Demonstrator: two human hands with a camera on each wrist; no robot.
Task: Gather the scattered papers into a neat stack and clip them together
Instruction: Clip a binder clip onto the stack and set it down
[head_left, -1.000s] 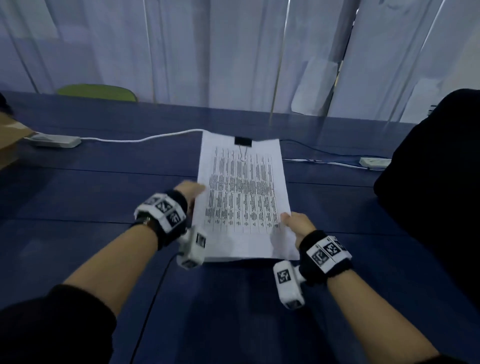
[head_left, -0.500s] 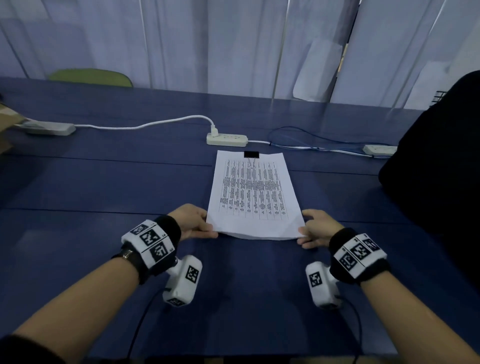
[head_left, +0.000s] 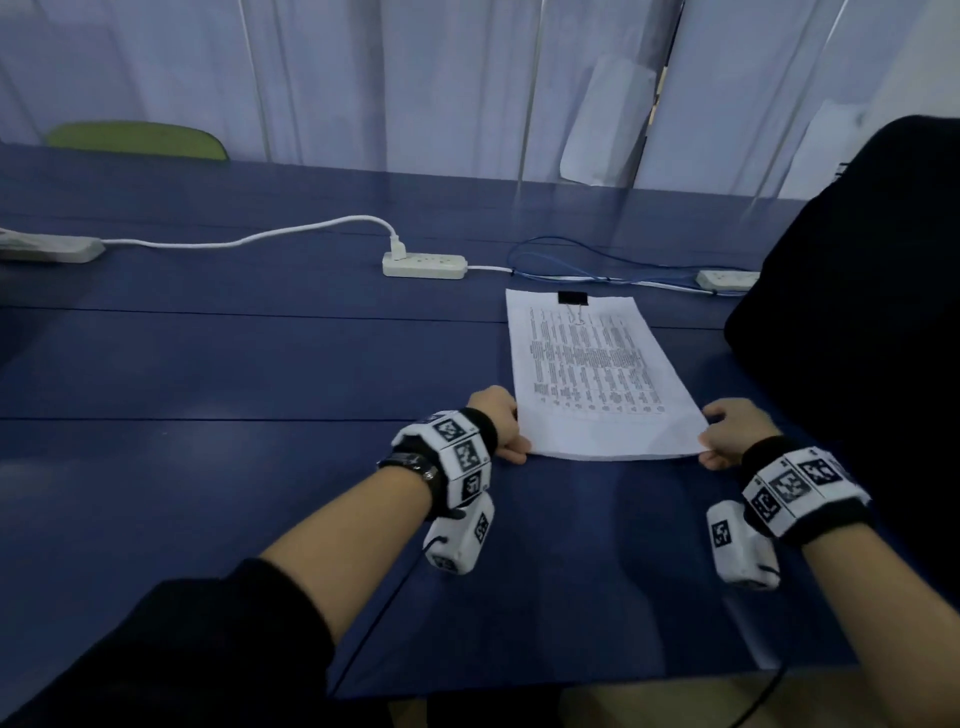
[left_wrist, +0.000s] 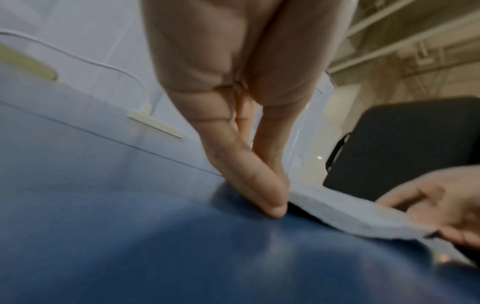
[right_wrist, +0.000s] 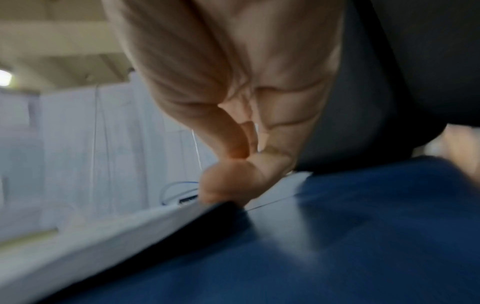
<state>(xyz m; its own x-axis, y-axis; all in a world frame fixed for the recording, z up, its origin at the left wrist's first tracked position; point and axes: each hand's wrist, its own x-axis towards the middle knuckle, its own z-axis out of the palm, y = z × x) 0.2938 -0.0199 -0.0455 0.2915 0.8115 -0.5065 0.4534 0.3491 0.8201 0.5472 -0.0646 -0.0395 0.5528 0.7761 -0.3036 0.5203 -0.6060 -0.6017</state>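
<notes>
Paper stack (head_left: 592, 384) lying on tabletop (head_left: 260, 364), binder clip (head_left: 573, 298) at far edge. Left hand (head_left: 496, 423) & right hand (head_left: 735, 431) fingers pinching near corners. Light, floppy; prob. best holding both corners.

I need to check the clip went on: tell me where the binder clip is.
In the head view the black binder clip sits on the far edge of the paper stack, right of centre on the blue table, just nearer than the white power strip.

A dark blue table (head_left: 218, 364) carries clipped papers (head_left: 592, 379), three power strips (head_left: 423, 264) and cables (head_left: 582, 254).
</notes>
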